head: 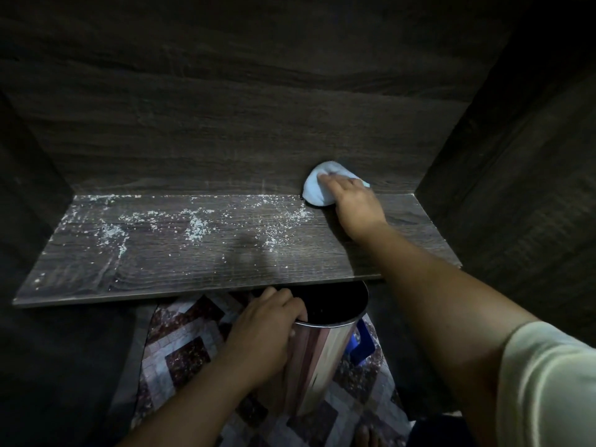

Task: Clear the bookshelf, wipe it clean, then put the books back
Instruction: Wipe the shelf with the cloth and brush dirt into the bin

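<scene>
A dark wooden shelf board (180, 262) holds no books and is strewn with white crumbs and dust across its left and middle. My right hand (354, 204) presses a light blue cloth (317, 185) into the back right corner of the shelf, fingers over the cloth. Below the front edge, my left hand (267, 330) grips the rim of a shiny metal bin (325, 343), fingers hooked inside the opening. The bin sits tilted just under the shelf edge. No books are in view.
Dark wooden side walls (503, 175) and a back panel close in the shelf. A patterned tile floor (180, 343) lies below. A blue object (361, 346) shows behind the bin. A bare foot (366, 435) is at the bottom edge.
</scene>
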A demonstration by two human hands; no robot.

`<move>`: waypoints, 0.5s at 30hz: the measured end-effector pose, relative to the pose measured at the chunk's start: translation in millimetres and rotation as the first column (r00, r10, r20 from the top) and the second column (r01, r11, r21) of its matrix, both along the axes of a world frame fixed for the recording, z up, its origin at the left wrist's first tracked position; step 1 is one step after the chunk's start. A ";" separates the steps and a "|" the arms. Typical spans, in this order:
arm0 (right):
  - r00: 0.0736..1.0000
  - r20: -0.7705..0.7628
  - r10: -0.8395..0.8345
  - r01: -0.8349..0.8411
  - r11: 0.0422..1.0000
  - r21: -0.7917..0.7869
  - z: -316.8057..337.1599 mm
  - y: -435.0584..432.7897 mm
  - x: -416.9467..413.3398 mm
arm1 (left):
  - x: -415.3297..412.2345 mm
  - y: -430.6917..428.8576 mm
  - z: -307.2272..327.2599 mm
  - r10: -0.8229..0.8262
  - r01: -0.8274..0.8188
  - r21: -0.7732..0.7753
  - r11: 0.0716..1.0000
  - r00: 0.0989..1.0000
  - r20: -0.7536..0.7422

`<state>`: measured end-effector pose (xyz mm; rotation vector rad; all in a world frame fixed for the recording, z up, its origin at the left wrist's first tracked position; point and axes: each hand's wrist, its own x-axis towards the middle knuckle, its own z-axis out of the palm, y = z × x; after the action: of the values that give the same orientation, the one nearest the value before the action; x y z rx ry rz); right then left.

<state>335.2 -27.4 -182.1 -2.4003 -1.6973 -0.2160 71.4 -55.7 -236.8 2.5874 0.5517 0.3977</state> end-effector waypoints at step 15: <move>0.993 -0.107 -0.059 0.024 0.953 -0.303 -2.5 1.8 -12.5 | -1.4 -3.1 2.7 -0.013 0.014 0.020 1.000 0.999 -0.041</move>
<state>322.7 -25.5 -184.5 -2.6034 -1.7355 0.1871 70.0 -58.8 -234.1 2.6220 0.5472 0.3484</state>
